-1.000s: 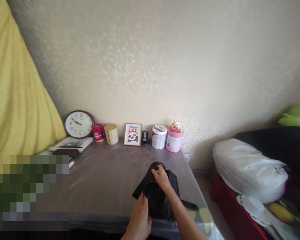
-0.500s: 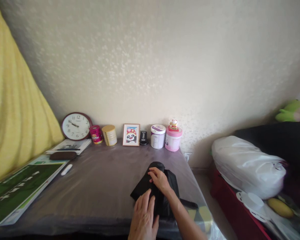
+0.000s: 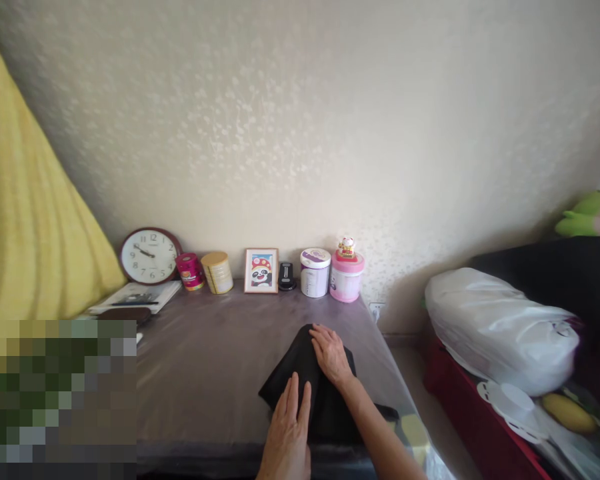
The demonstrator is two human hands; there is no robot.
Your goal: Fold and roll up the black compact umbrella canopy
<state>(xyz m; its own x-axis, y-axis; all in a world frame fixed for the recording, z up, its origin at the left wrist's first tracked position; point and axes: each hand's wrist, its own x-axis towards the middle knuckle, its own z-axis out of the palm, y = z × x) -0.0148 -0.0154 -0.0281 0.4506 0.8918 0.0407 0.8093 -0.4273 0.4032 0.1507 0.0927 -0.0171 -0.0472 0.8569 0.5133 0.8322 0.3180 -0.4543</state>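
Observation:
A black piece of fabric, loosely folded with a pointed corner to the left, lies near the front right of the table. Its exact kind is hard to make out. A narrow dark strip sticks out from it to the right. My left hand rests flat on its near left part, fingers stretched forward. Farther up, my right hand lies with its fingers extended over the fabric's upper end. Both palms face down, and neither hand grasps anything I can see.
Along the wall on the table stand a clock, several tins and tubs, and a framed panda picture. Right of the table, a white plastic bag sits on a red box. A yellow curtain hangs left.
My right hand has moved slightly up and right, and its curled fingers have flattened onto the fabric. The right-hand fold now looks smoother and lies partly under my right hand.

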